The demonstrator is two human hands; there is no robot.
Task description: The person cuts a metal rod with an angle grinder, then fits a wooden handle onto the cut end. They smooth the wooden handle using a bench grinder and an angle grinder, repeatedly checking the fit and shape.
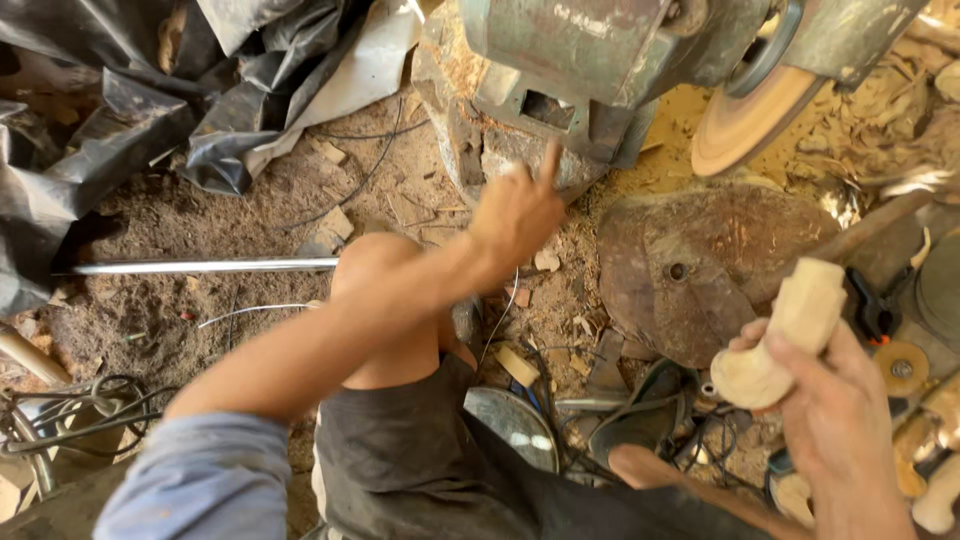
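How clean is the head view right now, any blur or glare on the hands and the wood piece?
Head view: left hand is motion-blurred as it reaches toward the green machine base; right hand and its pale carved wood piece are sharper; the sanding disc looks soft; the sawdust right of it is brightly sunlit.

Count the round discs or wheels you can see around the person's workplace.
4, perhaps more hidden in clutter: a tan sanding disc on the machine at upper right, a rusty disc on the ground, a shiny disc by the knee, a small orange wheel at right.
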